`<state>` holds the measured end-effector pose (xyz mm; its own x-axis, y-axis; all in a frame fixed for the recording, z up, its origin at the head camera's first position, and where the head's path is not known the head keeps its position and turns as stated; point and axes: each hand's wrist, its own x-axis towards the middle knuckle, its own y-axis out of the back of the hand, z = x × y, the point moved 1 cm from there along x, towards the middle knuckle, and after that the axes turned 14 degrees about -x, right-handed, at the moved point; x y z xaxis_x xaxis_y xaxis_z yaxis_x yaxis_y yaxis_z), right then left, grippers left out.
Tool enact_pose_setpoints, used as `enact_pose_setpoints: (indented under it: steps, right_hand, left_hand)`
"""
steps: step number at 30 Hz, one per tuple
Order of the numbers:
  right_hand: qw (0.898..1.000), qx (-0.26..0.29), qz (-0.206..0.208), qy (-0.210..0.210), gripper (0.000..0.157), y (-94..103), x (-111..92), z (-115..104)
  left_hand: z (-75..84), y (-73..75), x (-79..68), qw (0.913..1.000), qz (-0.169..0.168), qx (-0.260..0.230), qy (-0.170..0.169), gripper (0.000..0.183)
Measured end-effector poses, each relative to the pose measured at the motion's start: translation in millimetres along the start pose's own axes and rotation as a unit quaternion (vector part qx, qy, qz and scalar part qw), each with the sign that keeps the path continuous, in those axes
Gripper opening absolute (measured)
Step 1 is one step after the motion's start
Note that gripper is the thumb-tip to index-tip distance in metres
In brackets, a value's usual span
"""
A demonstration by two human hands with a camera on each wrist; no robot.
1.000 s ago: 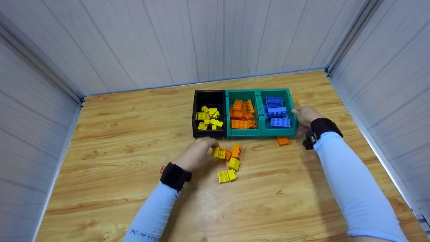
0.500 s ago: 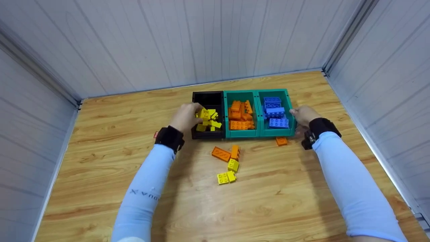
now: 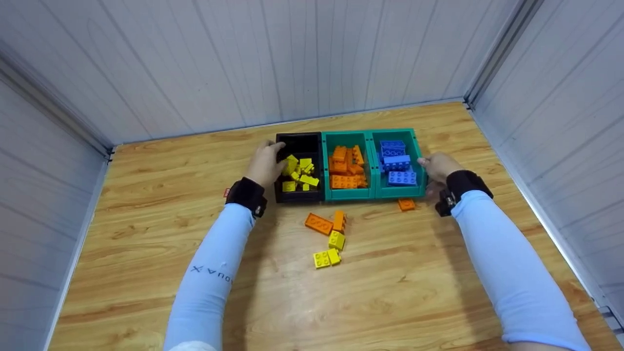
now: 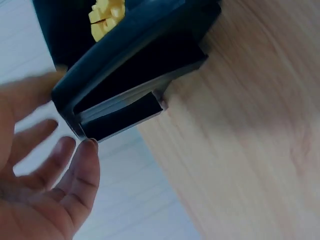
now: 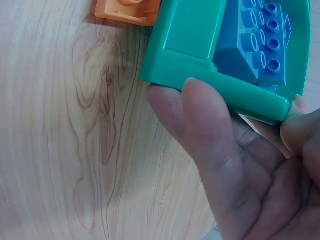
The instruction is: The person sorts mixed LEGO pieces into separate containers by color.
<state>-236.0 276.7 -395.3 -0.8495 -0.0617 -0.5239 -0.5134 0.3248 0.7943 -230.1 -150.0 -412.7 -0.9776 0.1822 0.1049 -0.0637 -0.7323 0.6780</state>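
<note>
My left hand (image 3: 264, 163) grips the left side of a black bin (image 3: 299, 196), which holds several yellow bricks (image 3: 308, 180). In the left wrist view a finger (image 4: 86, 172) touches the bin's outer wall, while another part of the hand reaches over the rim. At the opposite end, my right hand (image 3: 441, 168) holds the side wall of a green bin (image 3: 400, 193) containing blue bricks (image 3: 402, 178). Fingers (image 5: 207, 117) press against its outside in the right wrist view. A second green bin (image 3: 348, 194) with orange bricks (image 3: 345, 182) stands between these two, all side by side.
In front of the bins, an orange brick (image 3: 319, 223) lies beside another orange one (image 3: 339, 221) and several yellow bricks (image 3: 321, 259) on the wooden table (image 3: 380, 302). One more orange brick (image 3: 406, 204) sits by the right bin's front. Panel walls (image 3: 234, 63) enclose the table.
My left hand carried a yellow brick from the table pile to the black bin, let it go there, and now grips that bin's side. The right hand stays at the green bin.
</note>
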Motion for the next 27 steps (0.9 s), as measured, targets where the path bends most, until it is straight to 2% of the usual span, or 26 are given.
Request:
enact_pose_setpoints:
  steps: [3,5,11,16,19,22,24,27]
  right_hand:
    - [1.000,-0.006,0.002,0.003,0.057,0.2,0,-2]
    - [1.000,-0.003,0.001,0.005,0.057,0.0,1,-4]
    - [1.000,0.000,-0.004,0.005,0.057,0.5,4,-5]
    - [1.000,0.001,-0.003,0.010,0.059,2.0,4,1]
    - [1.000,-0.003,0.006,0.014,0.060,1.9,1,4]
    - [0.998,-0.030,0.046,0.014,0.061,0.5,-4,3]
    - [0.994,-0.054,0.091,0.007,0.060,-0.1,-10,1]
    - [0.976,-0.089,0.198,0.012,0.052,0.9,-21,-6]
  left_hand:
    - [-5.0,6.1,-3.3,0.9986,0.030,-0.038,0.019,0.045]
    - [-7.9,9.1,-6.3,0.9971,0.036,-0.057,0.035,0.041]
    - [-12.5,13.1,-13.9,0.9907,0.015,-0.106,0.083,0.034]
    - [-9.5,12.6,-13.7,0.9780,0.005,-0.154,0.140,0.030]
    - [-9.5,11.8,-8.7,0.9713,-0.004,-0.167,0.169,0.028]
    - [-9.8,11.6,-1.5,0.9662,-0.022,-0.168,0.194,0.022]
    - [-8.5,11.4,3.6,0.9670,-0.038,-0.152,0.201,0.035]
    - [-3.9,11.0,9.7,0.9686,-0.059,-0.125,0.206,0.051]
